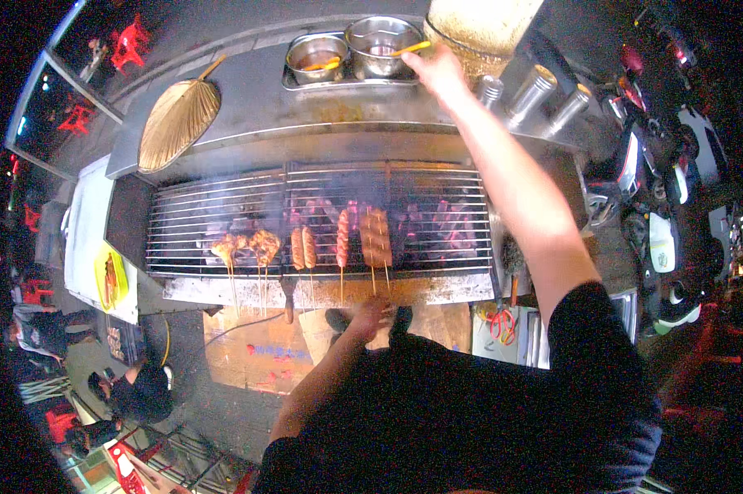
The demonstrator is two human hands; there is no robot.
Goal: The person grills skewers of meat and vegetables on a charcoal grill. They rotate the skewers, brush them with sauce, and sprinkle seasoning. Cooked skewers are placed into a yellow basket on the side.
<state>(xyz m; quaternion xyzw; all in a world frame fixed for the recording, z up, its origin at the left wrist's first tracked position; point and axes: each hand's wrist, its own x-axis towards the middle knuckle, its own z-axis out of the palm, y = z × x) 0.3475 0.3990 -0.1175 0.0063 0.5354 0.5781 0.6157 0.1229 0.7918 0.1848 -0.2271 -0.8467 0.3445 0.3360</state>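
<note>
My right hand [439,73] reaches over the grill and grips a yellow-handled utensil [412,49], its lower end inside a steel pot [384,71]. My left hand [373,318] is low at the grill's front edge, by the stick ends of a flat brown slab [376,238] on two skewers; whether its fingers close on them is unclear. On the grate [223,204] to the left lie a reddish spiral-cut sausage skewer [342,238], a pair of scored sausages [303,248] and browned, bunched skewers [248,247]. Coals [452,225] glow beneath.
A smaller pot [317,58] holds sauce and a yellow-handled utensil. A palm-leaf fan [180,123] lies at the back left. Metal shakers [532,96] stand at the back right. A yellow basket [111,281] holds food at left; red-handled scissors [502,326] lie at right. People are lower left.
</note>
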